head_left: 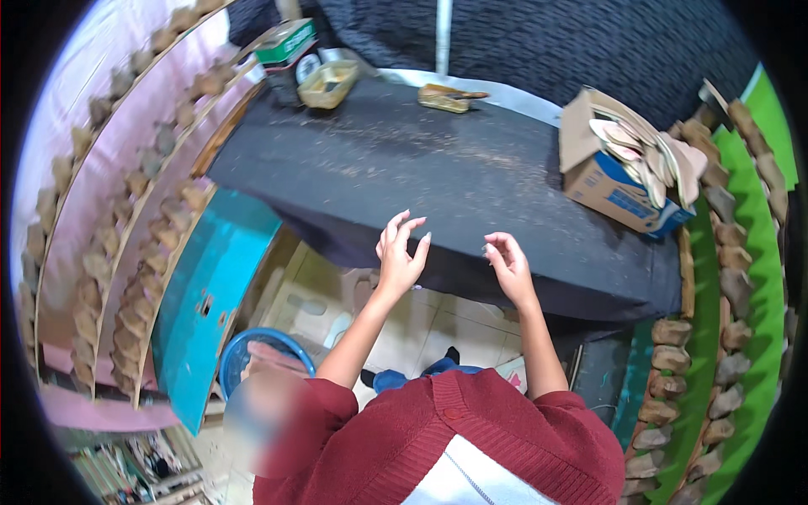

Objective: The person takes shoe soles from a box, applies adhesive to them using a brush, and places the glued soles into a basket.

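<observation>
My left hand (401, 258) is raised at the near edge of the black-covered table (370, 160), fingers spread and slightly bent, with nothing in it. Level with it, my right hand (509, 268) hovers by the same edge, its fingers loosely curled with a small gap to the thumb, and no object shows in it. The two palms partly face each other, a forearm's width or so apart. Between and below them are the table's dark cloth front and the tiled floor. Nothing lies within touch of either hand except perhaps the table edge; contact cannot be made out.
An open cardboard box (610, 189) with several pale sole-shaped pieces (644, 156) stands at the table's right. At the back are a yellow basket (328, 84), a green box (284, 42) and a small yellow container (444, 98). Racks of shoe lasts (671, 358) flank me; a blue bucket (295, 347) stands lower left.
</observation>
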Available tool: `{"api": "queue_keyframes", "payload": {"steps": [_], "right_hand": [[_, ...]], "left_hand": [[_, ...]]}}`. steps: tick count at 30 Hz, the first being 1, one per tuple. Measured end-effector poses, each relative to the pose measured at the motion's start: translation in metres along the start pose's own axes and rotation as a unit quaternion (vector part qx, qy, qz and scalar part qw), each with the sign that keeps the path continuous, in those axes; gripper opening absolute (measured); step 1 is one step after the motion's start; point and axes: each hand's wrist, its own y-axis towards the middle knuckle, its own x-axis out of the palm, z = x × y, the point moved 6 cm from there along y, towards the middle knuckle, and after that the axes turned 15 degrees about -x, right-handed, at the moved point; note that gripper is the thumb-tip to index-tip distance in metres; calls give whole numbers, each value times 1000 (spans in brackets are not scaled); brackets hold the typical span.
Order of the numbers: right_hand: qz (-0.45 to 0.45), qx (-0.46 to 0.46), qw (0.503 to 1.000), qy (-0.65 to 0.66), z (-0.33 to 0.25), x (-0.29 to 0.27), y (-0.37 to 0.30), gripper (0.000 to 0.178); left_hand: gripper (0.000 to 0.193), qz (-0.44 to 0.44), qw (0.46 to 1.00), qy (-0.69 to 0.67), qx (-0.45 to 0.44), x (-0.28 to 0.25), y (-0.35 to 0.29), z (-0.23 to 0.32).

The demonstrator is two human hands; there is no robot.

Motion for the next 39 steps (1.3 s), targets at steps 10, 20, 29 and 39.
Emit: {"api": "queue_keyframes", "payload": {"steps": [10, 20, 29, 39], "right_hand": [[172, -34, 982, -66, -22, -187, -10, 14], [367, 13, 929, -41, -36, -294, -4, 22], [406, 49, 911, 63, -29, -310, 26, 25], [434, 22, 895, 96, -30, -307, 39, 19]], "left_hand": [[25, -115, 983, -86, 115, 144, 5, 123], [29, -229, 937, -135, 228, 235, 1, 210], [48, -76, 902, -25, 424, 243, 32, 296], [48, -91, 859, 2, 503, 268, 48, 328]]}}
